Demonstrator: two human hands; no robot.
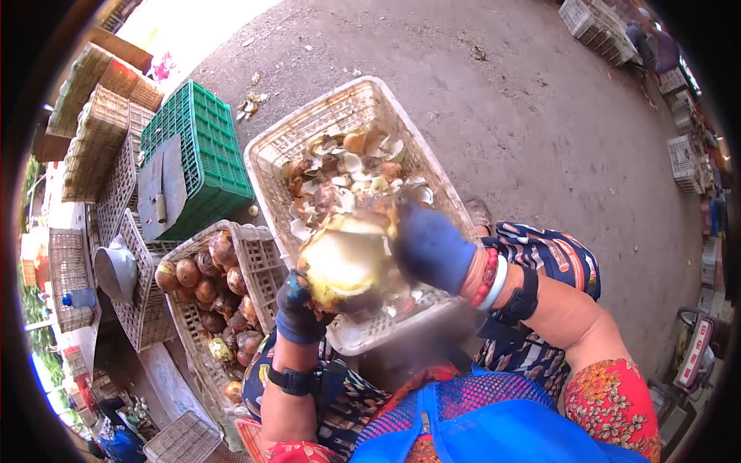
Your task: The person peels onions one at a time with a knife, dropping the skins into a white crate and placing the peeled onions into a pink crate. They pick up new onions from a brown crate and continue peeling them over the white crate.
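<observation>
My left hand (299, 309), in a dark blue glove, grips the left side of a large round onion-like bulb (341, 266). Pale yellow-white flesh shows across the bulb's top, with brown skin lower down. My right hand (432, 243), also gloved in blue, is close against the bulb's right side. Motion smears its fingers, and I cannot tell whether they hold a tool. Beneath both hands stands a whitish plastic crate (413, 127) with peel scraps (351, 163) in it, white curved pieces mixed with brown skins.
On the left, another crate (184, 309) holds several brown round bulbs (204, 290). Behind it stands a green crate (220, 154) with a flat board and a handled tool (160, 207) on top. A white bowl (116, 272) and stacked crates are farther left. A person (662, 50) is at the upper right.
</observation>
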